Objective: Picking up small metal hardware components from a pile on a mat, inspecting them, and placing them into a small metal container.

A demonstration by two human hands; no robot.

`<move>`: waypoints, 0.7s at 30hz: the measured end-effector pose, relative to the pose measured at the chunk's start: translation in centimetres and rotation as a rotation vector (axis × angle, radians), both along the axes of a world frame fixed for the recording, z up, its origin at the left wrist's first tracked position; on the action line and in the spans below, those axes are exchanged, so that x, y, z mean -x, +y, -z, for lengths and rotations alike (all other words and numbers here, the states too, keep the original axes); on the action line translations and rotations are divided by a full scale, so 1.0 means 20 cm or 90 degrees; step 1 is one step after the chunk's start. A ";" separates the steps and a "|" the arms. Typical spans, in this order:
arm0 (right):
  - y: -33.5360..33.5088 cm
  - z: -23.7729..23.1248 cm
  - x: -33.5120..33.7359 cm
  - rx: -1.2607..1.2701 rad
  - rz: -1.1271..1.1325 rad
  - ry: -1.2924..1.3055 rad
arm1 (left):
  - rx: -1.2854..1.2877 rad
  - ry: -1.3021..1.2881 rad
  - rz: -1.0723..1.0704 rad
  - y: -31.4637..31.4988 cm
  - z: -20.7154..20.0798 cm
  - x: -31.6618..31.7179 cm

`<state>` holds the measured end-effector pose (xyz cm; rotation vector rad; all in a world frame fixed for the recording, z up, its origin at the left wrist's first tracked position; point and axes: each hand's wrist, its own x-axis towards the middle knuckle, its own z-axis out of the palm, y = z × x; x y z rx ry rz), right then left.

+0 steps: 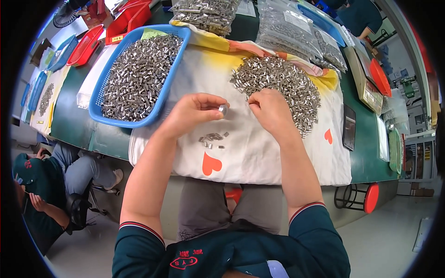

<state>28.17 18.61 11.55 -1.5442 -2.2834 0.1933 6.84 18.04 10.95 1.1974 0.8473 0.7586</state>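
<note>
My left hand (198, 111) pinches a short, round metal piece (223, 109) between thumb and fingertips, with its flat face turned to the right. At the near edge of a heap of small silver metal sleeves (296, 88), my right hand (271, 109) is closed with its fingertips together; whatever they hold is hidden. Several loose metal sleeves (213, 137) lie apart on the white cloth (250, 157), below and between the hands. To the left stands a blue plastic basket (160, 109) filled with similar small metal pieces.
Clear bags of metal parts (285, 30) and another bag of parts (206, 14) line the back of the green table (111, 139). A dark flat device (349, 127) and a scale (368, 90) sit at the right. A red stool (371, 198) stands below; a seated person (44, 185) is at left.
</note>
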 end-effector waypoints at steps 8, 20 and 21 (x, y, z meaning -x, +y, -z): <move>-0.03 0.02 0.07 -0.118 0.033 -0.012 | 0.005 -0.017 0.000 -0.01 0.02 0.01; -0.11 -0.05 0.19 0.125 -0.091 0.467 | 0.041 -0.076 -0.043 -0.01 0.01 0.02; -0.11 -0.05 0.19 0.123 -0.074 0.451 | 0.039 -0.076 -0.045 -0.01 0.01 0.01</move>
